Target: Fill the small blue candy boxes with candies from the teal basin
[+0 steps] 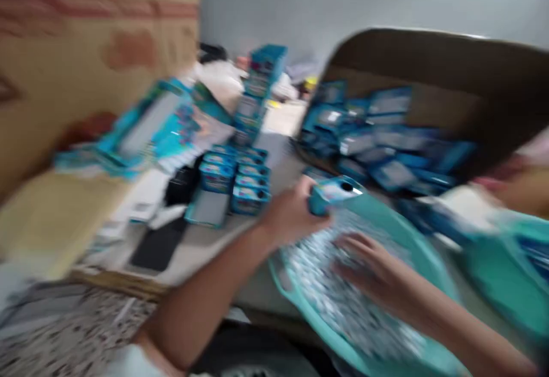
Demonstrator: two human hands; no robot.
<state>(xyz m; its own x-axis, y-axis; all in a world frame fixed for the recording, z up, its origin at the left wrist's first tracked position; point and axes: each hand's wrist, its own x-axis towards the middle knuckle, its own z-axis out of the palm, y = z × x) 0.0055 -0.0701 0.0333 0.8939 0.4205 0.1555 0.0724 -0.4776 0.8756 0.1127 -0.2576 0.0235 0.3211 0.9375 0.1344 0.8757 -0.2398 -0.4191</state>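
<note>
My left hand [295,208] is closed around a small blue printed box [337,191] with a round black spot on its end. It holds the box over the near-left rim of a teal plastic basin [429,260]. My right hand [364,260] is inside the basin, its fingers curved and apart, blurred by motion. Under it lies a heap of small shiny silvery pieces [355,314], too blurred to name. Whether the right fingertips touch the heap is unclear. Left of my left hand stand several matching small blue boxes [251,185] in rows.
A large open carton [454,91] behind the basin holds many blue boxes. Another teal basin [497,268] sits at the right. On the table are a dark flat piece [158,245], blue packaging [146,125] and a taller blue box [263,74]. A big cardboard box [98,34] rises at left.
</note>
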